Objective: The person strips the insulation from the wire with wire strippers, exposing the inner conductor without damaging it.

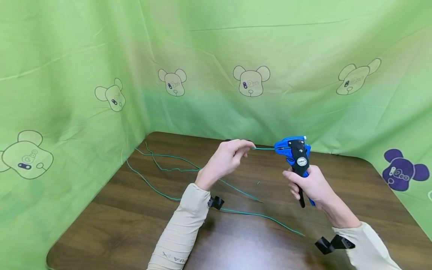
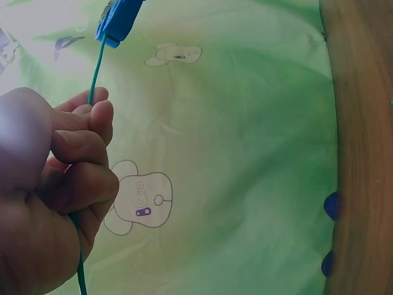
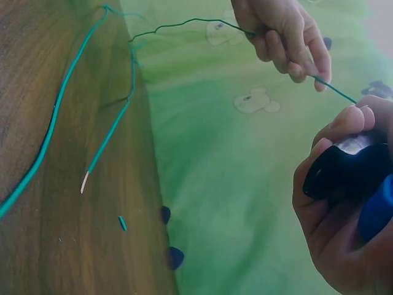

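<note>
My right hand [image 1: 314, 184] grips the handles of a blue and black wire stripper [image 1: 297, 152], held upright above the table. A thin green wire [image 1: 264, 149] runs from the stripper's head to my left hand [image 1: 224, 159], which pinches it between thumb and fingertips. In the left wrist view the wire passes straight into the blue nose of the stripper [image 2: 120, 21]; its tip is hidden there. The rest of that wire trails back out of the left hand. The right wrist view shows the black handle [image 3: 344, 172] within the curled right fingers.
More green wire [image 1: 266, 216] lies in loose curves across the brown wooden table [image 1: 111, 232]. One wire end [image 3: 85, 182] has bare metal showing. A short green scrap, seemingly insulation [image 3: 122, 223], lies nearby. Green printed cloth [image 1: 209, 108] hangs behind and left of the table.
</note>
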Motion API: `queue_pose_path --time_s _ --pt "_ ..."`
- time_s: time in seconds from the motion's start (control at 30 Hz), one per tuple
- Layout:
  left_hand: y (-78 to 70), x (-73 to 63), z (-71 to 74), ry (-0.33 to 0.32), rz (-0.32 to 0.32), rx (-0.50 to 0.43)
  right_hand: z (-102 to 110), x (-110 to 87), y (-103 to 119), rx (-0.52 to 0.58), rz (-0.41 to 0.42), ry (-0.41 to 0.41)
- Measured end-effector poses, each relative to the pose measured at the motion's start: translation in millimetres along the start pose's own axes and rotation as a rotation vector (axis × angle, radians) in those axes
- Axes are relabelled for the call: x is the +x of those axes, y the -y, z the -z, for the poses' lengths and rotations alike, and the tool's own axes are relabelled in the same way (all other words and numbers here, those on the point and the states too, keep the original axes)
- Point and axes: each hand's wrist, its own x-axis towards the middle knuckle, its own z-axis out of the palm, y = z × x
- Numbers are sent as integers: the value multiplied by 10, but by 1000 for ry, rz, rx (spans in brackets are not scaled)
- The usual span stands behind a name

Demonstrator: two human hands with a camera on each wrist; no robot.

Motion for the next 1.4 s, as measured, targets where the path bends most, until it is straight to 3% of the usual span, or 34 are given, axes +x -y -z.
queue_pose_path --time_s 0.43,0.83,0.93,1.13,1.27,1.4 --pt "48 2 -22 19 2 -38 87 -9 26 -136 32 -16" --pt "80 -11 -21 24 1 -29 135 -24 19 -178 48 8" --pt "115 -17 -1 12 9 -21 171 -21 19 -114 33 -5" --pt "288 -97 180 -67 113 -18 443 -68 50 113 26 -58" --pt "309 -114 225 -92 117 -32 541 -75 62 92 21 -55" --pt "271 -83 186 -64 117 -34 540 -43 75 17 -4 -34"
